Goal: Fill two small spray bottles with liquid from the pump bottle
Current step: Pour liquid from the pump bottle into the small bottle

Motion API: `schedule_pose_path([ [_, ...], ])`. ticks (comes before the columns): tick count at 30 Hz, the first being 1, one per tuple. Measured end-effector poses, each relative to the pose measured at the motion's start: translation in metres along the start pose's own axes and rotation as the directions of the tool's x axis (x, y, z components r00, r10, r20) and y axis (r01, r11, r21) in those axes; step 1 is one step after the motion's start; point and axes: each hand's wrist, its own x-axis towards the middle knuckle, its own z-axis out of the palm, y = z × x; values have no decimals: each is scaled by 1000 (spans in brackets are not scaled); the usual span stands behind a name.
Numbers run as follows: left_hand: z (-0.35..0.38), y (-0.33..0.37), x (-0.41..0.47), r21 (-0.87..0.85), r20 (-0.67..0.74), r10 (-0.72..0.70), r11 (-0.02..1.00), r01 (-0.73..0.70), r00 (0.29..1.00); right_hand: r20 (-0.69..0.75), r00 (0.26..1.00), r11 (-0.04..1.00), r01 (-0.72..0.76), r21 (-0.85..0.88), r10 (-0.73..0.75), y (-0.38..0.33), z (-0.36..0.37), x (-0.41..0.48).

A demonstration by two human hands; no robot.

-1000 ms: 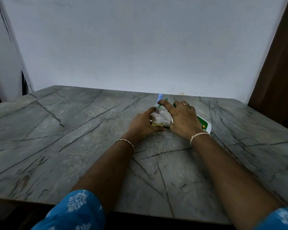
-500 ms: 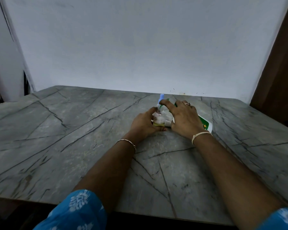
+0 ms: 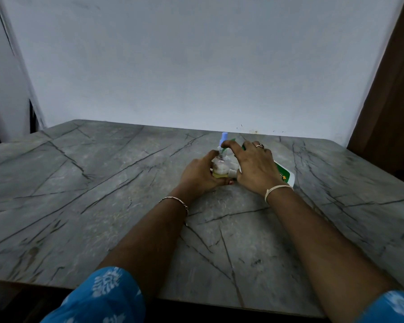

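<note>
Two hands work close together: the left hand point(image 3: 201, 174) wraps the small spray bottle point(image 3: 219, 164), steadying it upright on the surface point(image 3: 103, 183), while the right hand point(image 3: 254, 166) clasps the tilted pump bottle point(image 3: 283, 176) just beside it, forefinger on the pump (likely to feed the neck). Room to move lies left of the left hand; the far edge sits near, beyond both hands.

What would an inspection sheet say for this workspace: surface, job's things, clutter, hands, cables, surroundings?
Surface: grey veined table.
Job's things: spray bottle, a little yellowish liquid at its bottom; pump bottle, white with green label, tilted toward it; blue cap behind.
Clutter: nothing seen.
Hands: left hand grips spray bottle; right hand holds pump bottle, forefinger on its pump.
Cables: nothing seen.
Surroundings: pale wall behind; brown panel at right.
</note>
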Motion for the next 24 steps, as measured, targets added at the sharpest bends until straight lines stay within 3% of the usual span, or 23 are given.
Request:
schedule_pose_path([
  [24, 1, 0, 0, -1, -33, 8, 1000, -8, 999, -22, 1000, 1000, -8, -6, 8, -4, 0, 0],
])
